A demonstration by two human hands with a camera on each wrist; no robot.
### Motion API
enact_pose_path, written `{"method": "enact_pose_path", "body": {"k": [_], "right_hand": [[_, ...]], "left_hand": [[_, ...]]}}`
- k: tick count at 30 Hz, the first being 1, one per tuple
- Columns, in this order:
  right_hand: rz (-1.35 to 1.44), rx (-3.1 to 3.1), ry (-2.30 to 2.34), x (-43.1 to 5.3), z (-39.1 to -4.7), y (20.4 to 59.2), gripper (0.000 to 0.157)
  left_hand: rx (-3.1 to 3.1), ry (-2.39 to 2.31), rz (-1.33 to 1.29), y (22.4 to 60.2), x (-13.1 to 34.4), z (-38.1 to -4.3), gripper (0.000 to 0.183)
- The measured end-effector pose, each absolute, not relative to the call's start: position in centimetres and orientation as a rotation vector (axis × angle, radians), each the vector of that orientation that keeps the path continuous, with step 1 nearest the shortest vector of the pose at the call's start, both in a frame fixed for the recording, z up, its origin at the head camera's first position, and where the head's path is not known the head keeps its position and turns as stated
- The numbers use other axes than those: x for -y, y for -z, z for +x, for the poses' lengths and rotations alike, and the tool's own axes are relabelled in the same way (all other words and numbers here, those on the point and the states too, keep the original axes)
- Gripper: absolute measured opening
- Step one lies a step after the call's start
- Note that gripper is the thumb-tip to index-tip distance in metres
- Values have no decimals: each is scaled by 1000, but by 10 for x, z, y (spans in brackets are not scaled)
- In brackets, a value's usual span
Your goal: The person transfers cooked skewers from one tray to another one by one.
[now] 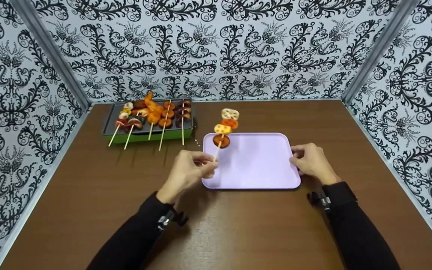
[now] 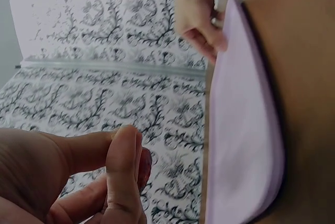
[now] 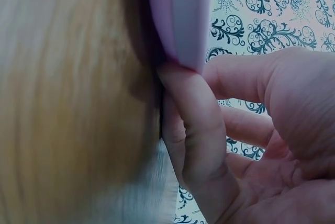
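Observation:
My left hand pinches the bare stick of a food skewer between thumb and fingers. Threaded on it are a white lotus-root slice, an orange-red piece, a yellow piece with holes and a brown round slice. The skewer is held tilted over the left part of a lilac tray. In the left wrist view, fingers hide most of it; only a dark red edge shows. At the tray's right side, my right hand grips the rim between thumb and fingers.
A green toy grill with a dark top stands at the back left. Several skewers lie across it, their sticks jutting over its front edge. The brown table is bordered by patterned walls at the back and sides.

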State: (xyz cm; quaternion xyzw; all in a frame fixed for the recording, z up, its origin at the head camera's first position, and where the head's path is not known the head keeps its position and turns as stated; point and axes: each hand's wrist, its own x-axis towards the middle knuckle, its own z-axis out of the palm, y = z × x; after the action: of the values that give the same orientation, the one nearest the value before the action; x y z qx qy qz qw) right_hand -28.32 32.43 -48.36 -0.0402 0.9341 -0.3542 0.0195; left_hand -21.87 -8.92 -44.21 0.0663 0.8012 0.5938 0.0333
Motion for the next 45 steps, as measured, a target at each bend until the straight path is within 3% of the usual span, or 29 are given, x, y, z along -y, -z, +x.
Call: {"method": "enact_pose_path", "body": {"k": [45], "right_hand": [[-105,-2880,1084,-325,-285,482,45]], "left_hand": [[-2242,-1808,233,479,-38,-213,6]]}}
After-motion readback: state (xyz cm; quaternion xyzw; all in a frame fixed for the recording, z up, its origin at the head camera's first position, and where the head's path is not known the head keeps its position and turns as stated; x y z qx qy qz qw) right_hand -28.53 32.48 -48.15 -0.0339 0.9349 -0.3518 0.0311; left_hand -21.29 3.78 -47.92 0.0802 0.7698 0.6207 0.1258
